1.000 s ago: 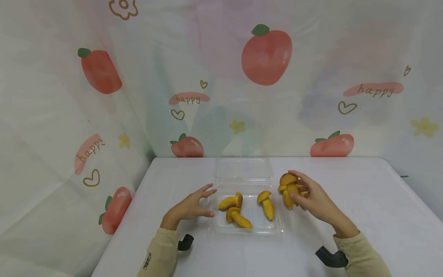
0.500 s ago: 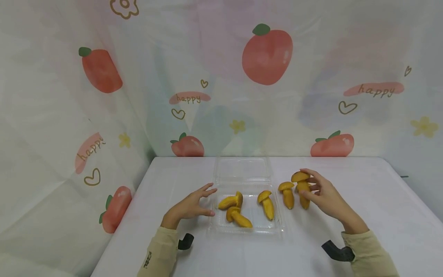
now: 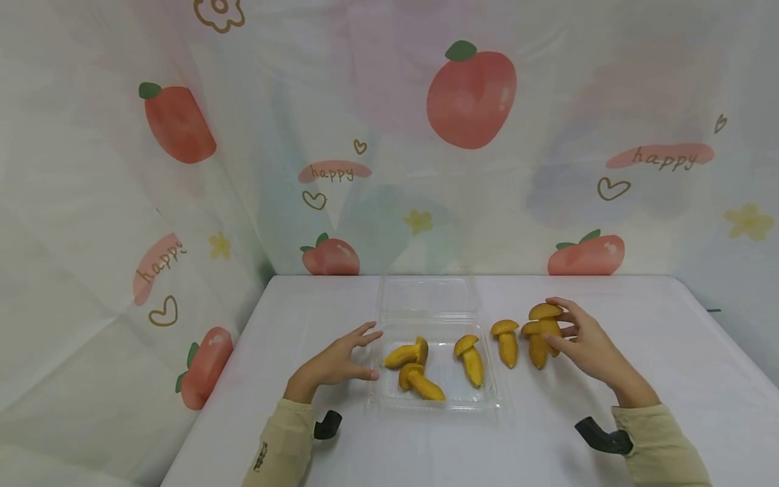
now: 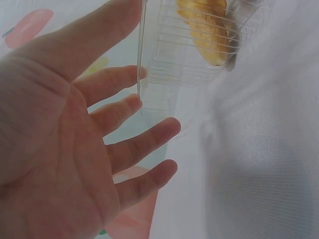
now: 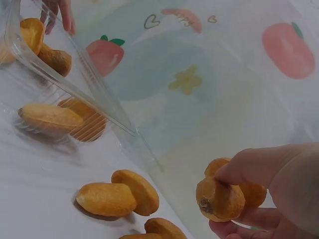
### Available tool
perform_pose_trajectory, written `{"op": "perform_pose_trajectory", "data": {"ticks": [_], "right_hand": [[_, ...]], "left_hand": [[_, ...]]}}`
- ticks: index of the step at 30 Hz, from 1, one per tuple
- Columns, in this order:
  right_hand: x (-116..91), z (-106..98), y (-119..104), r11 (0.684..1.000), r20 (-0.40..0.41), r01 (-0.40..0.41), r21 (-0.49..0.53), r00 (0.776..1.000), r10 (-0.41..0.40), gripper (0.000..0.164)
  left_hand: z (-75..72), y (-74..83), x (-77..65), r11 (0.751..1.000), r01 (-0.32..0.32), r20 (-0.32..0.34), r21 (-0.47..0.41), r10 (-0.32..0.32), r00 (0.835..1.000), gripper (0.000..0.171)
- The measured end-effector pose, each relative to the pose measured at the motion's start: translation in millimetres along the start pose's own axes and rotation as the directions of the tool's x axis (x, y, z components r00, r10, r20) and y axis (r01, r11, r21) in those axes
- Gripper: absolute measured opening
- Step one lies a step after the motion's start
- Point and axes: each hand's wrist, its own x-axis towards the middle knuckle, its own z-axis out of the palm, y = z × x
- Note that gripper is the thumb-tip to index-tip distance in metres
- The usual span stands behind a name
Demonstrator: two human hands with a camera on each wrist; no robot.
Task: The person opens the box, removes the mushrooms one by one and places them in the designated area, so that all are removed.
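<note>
Between thumb and fingers my right hand (image 3: 584, 345) pinches a yellow-brown mushroom (image 3: 546, 312); the right wrist view shows the stem end of this held mushroom (image 5: 219, 199). In the head view it overlaps a second mushroom (image 3: 537, 350) on the table, with a third mushroom (image 3: 506, 343) just left of that. My left hand (image 3: 333, 358) has its fingers spread at the left side of a clear plastic clamshell box (image 3: 447, 399). Fingertips come right at the box's rim (image 4: 141, 59) in the left wrist view. Inside the box lie two mushrooms (image 3: 420, 382) at left and one mushroom (image 3: 469, 360) at right.
The box's clear lid (image 3: 426, 297) lies folded back toward the rear of the white table (image 3: 426, 446). A printed fabric backdrop (image 3: 389, 101) rises behind the table and on the left. Black curved pieces (image 3: 602, 436) stick out at both sleeves.
My right hand has moved right with the held mushroom, away from the box, past the two mushrooms on the table, which now show more fully. My left hand has stayed at the box.
</note>
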Motion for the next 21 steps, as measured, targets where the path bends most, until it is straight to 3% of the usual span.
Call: {"op": "perform_pose_trajectory", "data": {"ticks": [21], "right_hand": [[-1,-10,28,0.995,-0.017,-0.084,-0.057,0.996,0.083,0.067]], "left_hand": [[1.4,0.2,0.7,1.000,0.023,-0.004,0.007,-0.023,1.000,0.084]]}}
